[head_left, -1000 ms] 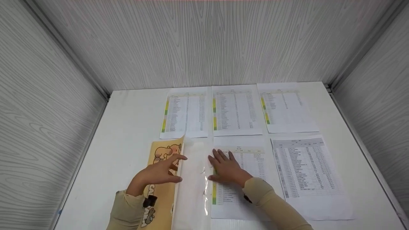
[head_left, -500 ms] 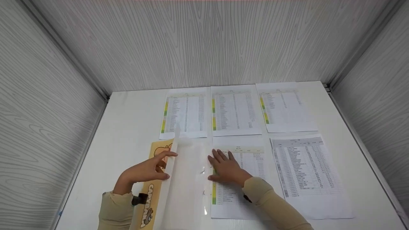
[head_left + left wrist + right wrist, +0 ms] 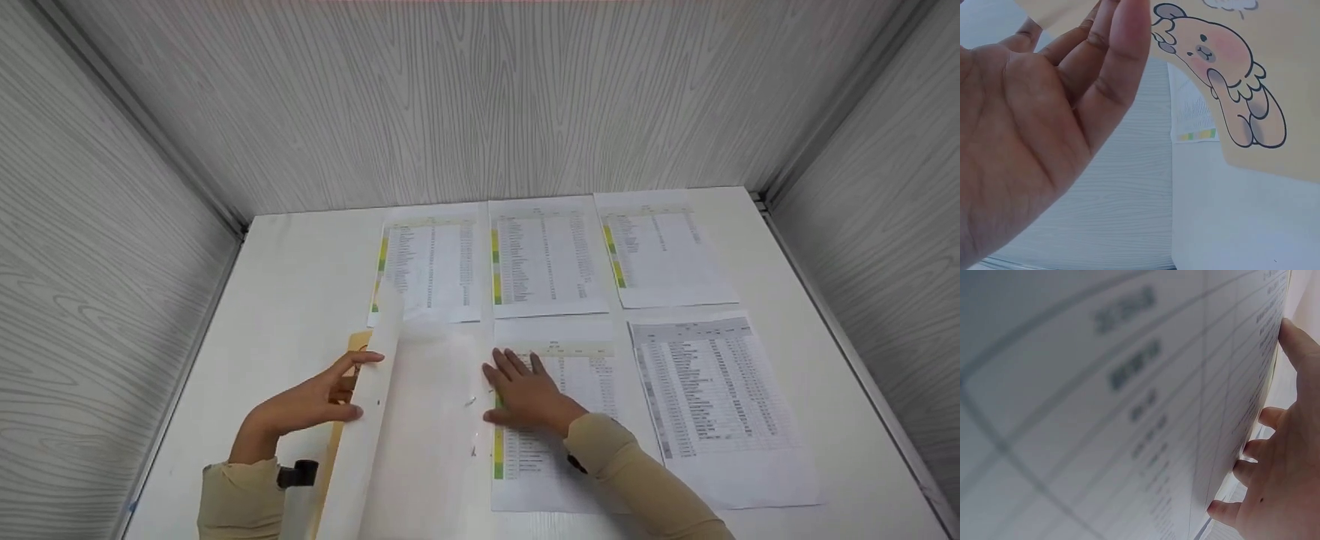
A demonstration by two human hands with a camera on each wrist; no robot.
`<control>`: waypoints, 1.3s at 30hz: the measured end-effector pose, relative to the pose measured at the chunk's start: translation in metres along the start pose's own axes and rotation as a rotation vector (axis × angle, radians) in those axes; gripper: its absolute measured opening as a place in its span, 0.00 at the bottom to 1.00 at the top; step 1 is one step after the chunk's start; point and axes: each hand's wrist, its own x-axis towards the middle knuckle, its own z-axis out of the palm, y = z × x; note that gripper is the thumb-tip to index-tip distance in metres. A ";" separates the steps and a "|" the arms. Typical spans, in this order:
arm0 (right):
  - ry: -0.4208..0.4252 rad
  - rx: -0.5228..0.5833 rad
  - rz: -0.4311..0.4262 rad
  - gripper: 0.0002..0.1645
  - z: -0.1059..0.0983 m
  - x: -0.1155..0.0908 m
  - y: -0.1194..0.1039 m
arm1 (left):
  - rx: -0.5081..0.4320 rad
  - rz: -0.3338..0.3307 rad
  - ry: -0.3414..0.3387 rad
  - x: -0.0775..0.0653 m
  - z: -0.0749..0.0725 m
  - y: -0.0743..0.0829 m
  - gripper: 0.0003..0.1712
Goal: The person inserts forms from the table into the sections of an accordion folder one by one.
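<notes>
My left hand [image 3: 296,405] grips the edge of a folder cover [image 3: 364,450], thumb and index finger on its white inner side and the other fingers behind. The cover stands tilted up from the table. Its tan outer side carries a cartoon capybara [image 3: 1213,50], large in the left wrist view. To its right lies the folder's whitish inner page [image 3: 427,427], with a shiny clear strip along the right edge. My right hand [image 3: 529,397] rests spread on a printed sheet [image 3: 555,487], fingertips by the strip; the right wrist view shows its fingers [image 3: 1244,469] along the sheet's edge.
Three printed lists lie in a back row: a left sheet [image 3: 439,262], a middle sheet [image 3: 551,255] and a right sheet [image 3: 660,255]. A grey-headed table sheet [image 3: 712,405] is at front right. Wood-patterned panels [image 3: 480,105] enclose the white table [image 3: 292,277] on three sides.
My left hand has moved left, swinging the cover over leftward, so more of its white inner side and the inner page show. My right hand has stayed on its sheet.
</notes>
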 end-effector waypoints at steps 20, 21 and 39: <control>-0.012 -0.002 -0.002 0.53 0.001 0.002 0.001 | -0.086 -0.008 -0.032 -0.012 -0.010 0.000 0.38; -0.014 -0.004 -0.001 0.53 0.001 0.002 0.001 | -0.096 -0.009 -0.033 -0.012 -0.010 0.000 0.38; 0.012 0.059 0.022 0.51 0.000 0.004 -0.007 | -0.192 0.074 -0.022 -0.007 0.001 -0.013 0.38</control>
